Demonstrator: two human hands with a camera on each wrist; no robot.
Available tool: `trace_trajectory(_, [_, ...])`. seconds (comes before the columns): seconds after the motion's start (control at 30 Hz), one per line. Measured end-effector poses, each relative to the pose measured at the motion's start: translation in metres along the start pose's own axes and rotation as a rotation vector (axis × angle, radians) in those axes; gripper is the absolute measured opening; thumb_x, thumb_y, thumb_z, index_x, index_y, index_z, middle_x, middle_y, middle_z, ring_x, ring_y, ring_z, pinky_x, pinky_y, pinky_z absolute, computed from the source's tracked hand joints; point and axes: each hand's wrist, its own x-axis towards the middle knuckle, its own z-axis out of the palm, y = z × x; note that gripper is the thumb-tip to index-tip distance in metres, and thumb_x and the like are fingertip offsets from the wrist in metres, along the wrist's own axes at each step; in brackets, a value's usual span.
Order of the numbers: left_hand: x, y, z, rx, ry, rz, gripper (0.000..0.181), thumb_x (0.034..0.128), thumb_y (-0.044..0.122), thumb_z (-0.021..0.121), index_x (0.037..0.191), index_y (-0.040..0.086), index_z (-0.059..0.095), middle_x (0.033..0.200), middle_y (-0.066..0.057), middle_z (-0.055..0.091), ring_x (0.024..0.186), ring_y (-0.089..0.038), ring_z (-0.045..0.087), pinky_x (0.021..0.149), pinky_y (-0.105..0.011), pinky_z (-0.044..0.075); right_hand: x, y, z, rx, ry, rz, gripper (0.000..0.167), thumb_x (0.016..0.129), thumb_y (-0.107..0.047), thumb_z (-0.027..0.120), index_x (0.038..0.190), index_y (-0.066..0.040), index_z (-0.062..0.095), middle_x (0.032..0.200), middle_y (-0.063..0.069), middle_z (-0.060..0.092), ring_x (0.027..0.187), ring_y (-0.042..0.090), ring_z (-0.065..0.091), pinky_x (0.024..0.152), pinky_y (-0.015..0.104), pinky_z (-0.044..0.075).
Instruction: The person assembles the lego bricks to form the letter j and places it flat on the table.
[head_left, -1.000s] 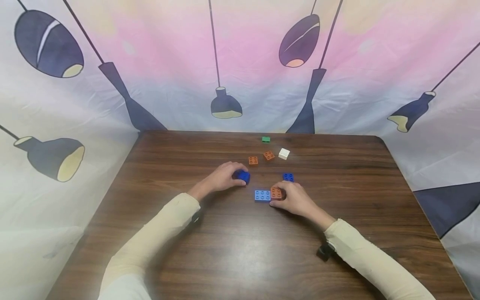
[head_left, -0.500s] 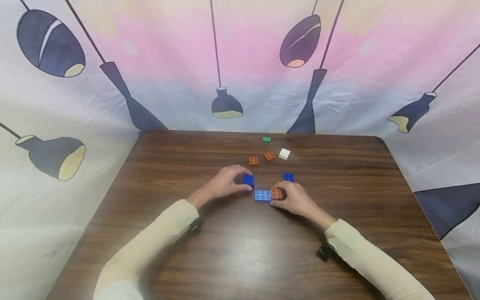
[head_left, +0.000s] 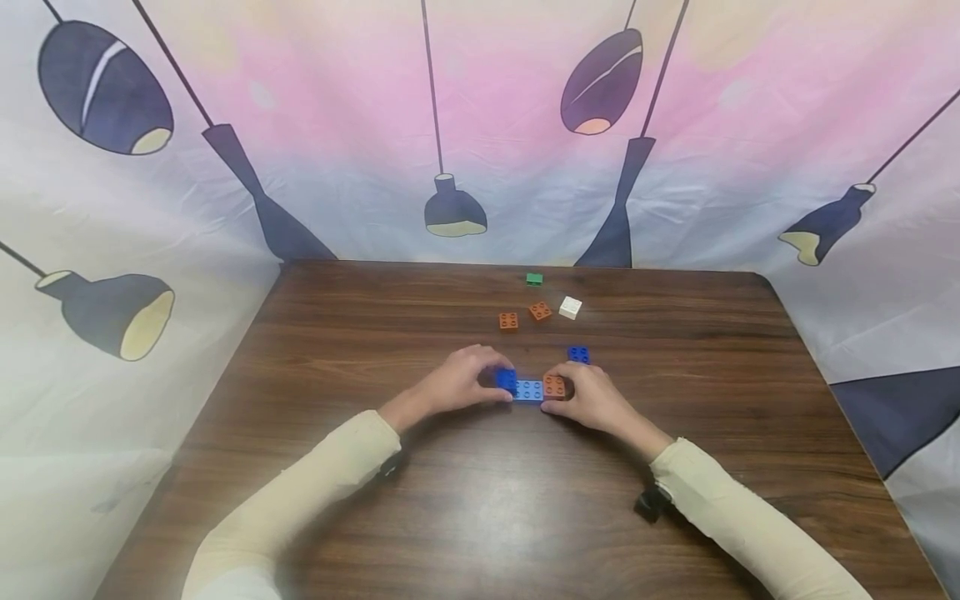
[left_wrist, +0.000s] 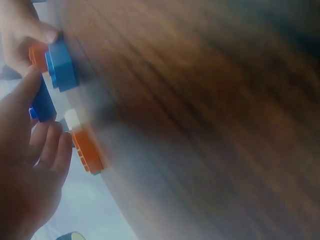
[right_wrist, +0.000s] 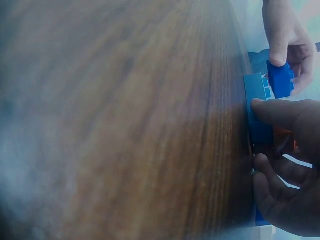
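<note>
The blue brick (head_left: 506,379) is pinched between the thumb and fingers of the left hand (head_left: 459,380), studs up, over the left end of the light blue brick (head_left: 528,392); whether the two touch I cannot tell. The light blue brick stands on the table (head_left: 480,508) with the orange brick (head_left: 553,385) on top of its right end. There the right hand (head_left: 592,400) grips the light blue brick, thumb on the near side and fingers on the far side, around the orange one. Just beyond the right hand's fingers is a spare blue brick (head_left: 578,354), partly hidden. Farther out from both grips lie a left loose orange brick (head_left: 508,322), a right loose orange brick (head_left: 540,311) and a white brick (head_left: 570,308), and behind them a green brick (head_left: 534,280). Past the table hangs a lamp-printed cloth (head_left: 337,125).
</note>
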Motion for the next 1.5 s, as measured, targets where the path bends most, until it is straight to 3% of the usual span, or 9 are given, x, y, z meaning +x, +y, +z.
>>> trace_trajectory(0.2, [0.0,0.003,0.004,0.015,-0.003,0.024,0.047,0.0887,0.041,0.08,0.125,0.014,0.069,0.117,0.002,0.07,0.108,-0.014,0.062,0.095,-0.036,0.051,-0.001,0.0,0.0,-0.005,-0.002,0.002,0.042,0.082,-0.031,0.088,0.114,-0.008,0.073,0.096,-0.002,0.069,0.083,0.014,0.056,0.071,0.032,0.045])
trace_trajectory(0.7, [0.001,0.01,0.007,0.039,0.01,-0.005,0.046,0.0881,0.04,0.081,0.125,0.015,0.07,0.116,0.002,0.07,0.108,-0.014,0.062,0.095,-0.036,0.05,0.0,-0.001,0.0,0.002,0.002,0.005,0.042,0.081,-0.029,0.088,0.113,-0.007,0.073,0.093,-0.002,0.068,0.081,0.014,0.056,0.069,0.031,0.045])
trace_trajectory(1.5, [0.003,0.008,0.012,0.092,0.035,0.035,0.045,0.0875,0.04,0.081,0.124,0.016,0.07,0.114,0.003,0.07,0.106,-0.013,0.063,0.093,-0.035,0.051,-0.001,-0.002,-0.001,0.018,-0.001,0.008,0.039,0.082,-0.028,0.088,0.111,-0.007,0.073,0.091,-0.003,0.067,0.079,0.013,0.055,0.067,0.031,0.044])
